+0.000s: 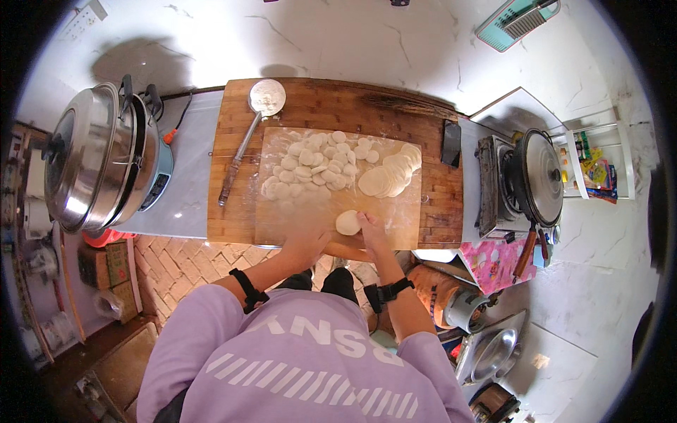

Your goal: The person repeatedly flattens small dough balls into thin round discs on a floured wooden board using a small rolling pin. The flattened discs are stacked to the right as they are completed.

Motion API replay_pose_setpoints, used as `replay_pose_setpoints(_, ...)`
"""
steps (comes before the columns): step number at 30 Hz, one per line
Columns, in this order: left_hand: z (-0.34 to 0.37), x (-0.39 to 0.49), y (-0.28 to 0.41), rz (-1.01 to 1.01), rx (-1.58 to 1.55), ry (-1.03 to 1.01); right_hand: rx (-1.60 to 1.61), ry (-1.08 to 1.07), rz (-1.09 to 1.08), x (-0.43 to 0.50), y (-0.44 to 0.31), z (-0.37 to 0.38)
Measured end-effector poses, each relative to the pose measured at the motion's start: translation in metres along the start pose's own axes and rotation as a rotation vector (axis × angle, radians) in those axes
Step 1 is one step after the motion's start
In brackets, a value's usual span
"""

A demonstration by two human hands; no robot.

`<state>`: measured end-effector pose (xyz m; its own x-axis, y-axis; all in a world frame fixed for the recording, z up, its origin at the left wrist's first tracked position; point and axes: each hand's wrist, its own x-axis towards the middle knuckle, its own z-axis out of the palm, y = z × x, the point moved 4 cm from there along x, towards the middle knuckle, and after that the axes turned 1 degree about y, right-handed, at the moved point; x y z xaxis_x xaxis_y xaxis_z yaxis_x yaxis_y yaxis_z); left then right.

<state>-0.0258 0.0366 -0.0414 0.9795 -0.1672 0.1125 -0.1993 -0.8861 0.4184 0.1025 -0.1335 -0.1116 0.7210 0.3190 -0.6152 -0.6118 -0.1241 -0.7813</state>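
Note:
My right hand (373, 232) pinches the right edge of a small flat dough round (347, 222) near the front of a floured pastry board (338, 209). My left hand (307, 246) is at the board's front edge, left of that round; a hazy blur covers its fingers, so its grip is unclear. Farther back on the board, many flattened dough pieces (312, 161) lie in a heap. To their right, thin rolled dough wrappers (389, 174) overlap in a fanned row.
Beneath the board is a larger wooden tabletop (444, 211). A long-handled ladle with flour (267, 98) lies at its back left, and a dark block (451, 144) at right. A steel steamer (87, 158) stands left; a lidded pan (539, 177) sits on a gas stove (494, 185) at right.

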Motion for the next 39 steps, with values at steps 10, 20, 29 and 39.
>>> replay_pose_setpoints(10,0.000,-0.008,-0.011,-0.212,-0.106,-0.150,-1.403,0.298,-0.621,-0.051,-0.044,-0.003)
replay_pose_setpoints(20,-0.038,0.046,-0.016,-0.087,-0.060,0.027,-1.461,0.376,-0.864,-0.034,-0.045,0.004)
replay_pose_setpoints(29,-0.043,0.066,-0.025,-0.157,0.087,0.079,-1.407,0.301,-0.948,-0.026,-0.065,0.029)
replay_pose_setpoints(39,0.001,0.009,-0.013,-0.083,-0.017,0.110,-1.191,-0.081,-0.891,-0.068,-0.026,0.029)
